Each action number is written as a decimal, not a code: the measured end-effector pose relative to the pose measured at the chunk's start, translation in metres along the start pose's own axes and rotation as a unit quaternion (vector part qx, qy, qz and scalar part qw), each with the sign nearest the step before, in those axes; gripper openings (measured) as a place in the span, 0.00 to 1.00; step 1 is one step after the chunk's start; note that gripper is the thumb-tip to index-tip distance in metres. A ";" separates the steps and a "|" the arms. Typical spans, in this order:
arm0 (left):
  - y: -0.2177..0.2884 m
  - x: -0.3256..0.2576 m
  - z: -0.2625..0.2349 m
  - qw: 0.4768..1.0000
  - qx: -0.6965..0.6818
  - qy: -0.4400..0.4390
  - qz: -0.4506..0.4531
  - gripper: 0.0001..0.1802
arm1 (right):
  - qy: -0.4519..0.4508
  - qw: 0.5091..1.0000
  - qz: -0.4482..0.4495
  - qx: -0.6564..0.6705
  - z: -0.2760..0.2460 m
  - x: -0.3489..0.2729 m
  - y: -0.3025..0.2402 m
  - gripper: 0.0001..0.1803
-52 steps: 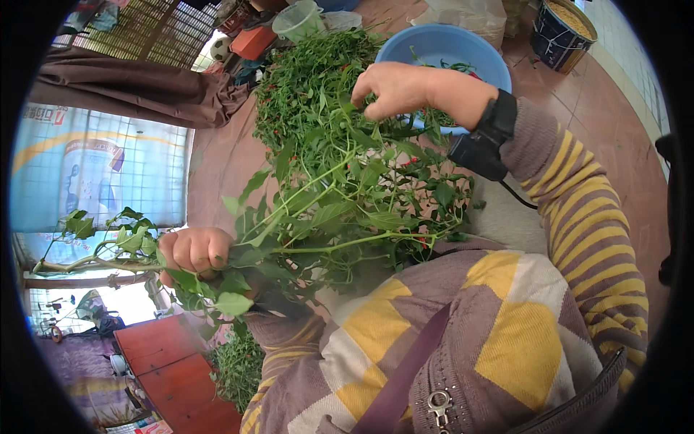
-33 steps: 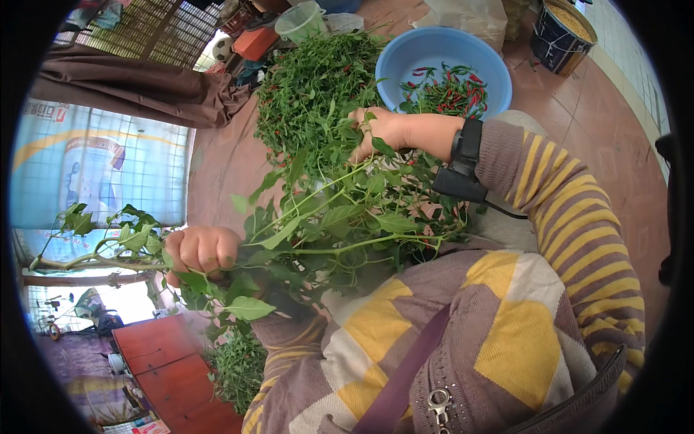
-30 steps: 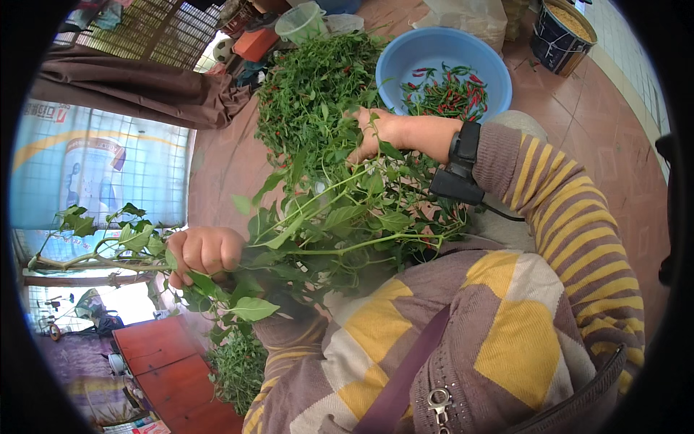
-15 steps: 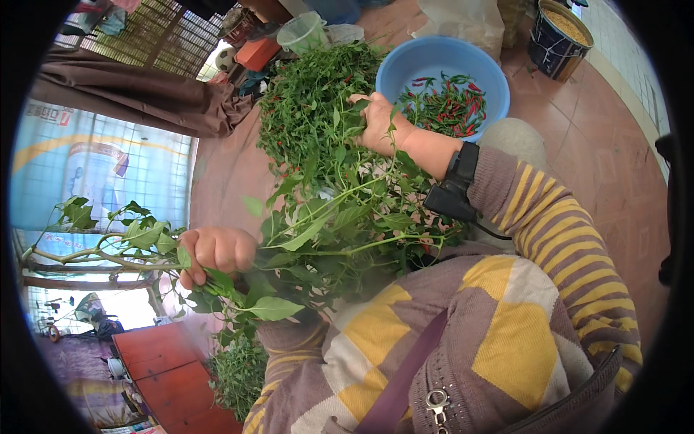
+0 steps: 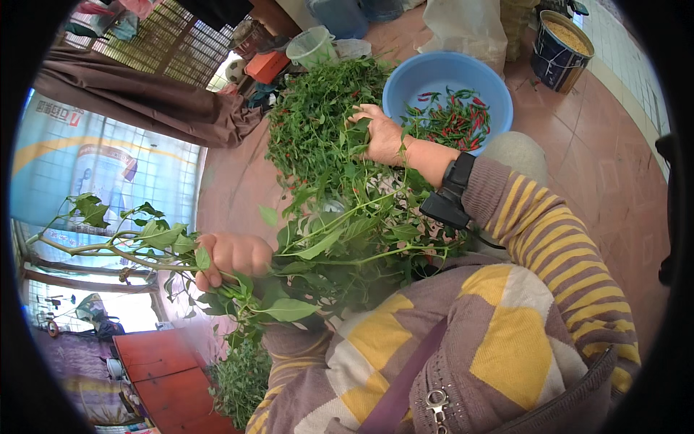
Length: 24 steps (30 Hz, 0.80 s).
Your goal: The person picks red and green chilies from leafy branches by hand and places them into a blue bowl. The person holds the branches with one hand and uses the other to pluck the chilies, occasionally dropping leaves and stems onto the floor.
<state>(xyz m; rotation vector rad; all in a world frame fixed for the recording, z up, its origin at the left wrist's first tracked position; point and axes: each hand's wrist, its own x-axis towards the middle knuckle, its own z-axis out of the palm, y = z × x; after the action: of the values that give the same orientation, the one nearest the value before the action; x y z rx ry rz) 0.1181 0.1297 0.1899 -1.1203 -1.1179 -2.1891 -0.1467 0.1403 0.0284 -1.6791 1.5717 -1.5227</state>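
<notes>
Green leafy stems (image 5: 108, 242) jut out to the left of the left hand (image 5: 233, 254), which is clenched round a chilli plant branch (image 5: 347, 246) held across the lap. Right of that fist, the right hand (image 5: 379, 134) reaches into the foliage – fingers among leaves, grip hidden, so I cannot tell what it pinches. Picking seems in hand; next, any plucked pod belongs in the blue basin (image 5: 434, 76) of chillies – just beyond.
</notes>
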 end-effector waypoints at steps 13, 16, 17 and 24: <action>0.005 -0.014 0.022 0.973 0.081 0.211 0.053 0.12 | -0.095 0.989 -0.019 -0.111 -0.066 0.006 -0.031 0.08; 0.014 -0.016 0.030 0.974 0.079 0.209 0.032 0.13 | -0.032 0.966 0.087 -0.241 -0.109 0.026 -0.019 0.10; 0.018 -0.016 0.028 0.977 0.073 0.196 0.042 0.13 | -0.008 0.957 0.062 -0.284 -0.123 0.027 -0.013 0.11; 0.038 -0.030 0.025 0.971 0.075 0.212 0.077 0.11 | 0.070 0.960 0.089 -0.255 -0.151 0.017 0.016 0.09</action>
<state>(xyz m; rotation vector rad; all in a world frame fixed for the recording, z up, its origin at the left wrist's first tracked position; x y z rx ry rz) 0.1727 0.1292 0.1912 -0.6097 -0.9513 -2.0529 -0.2871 0.1781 0.0739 -1.6379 2.2737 -1.2344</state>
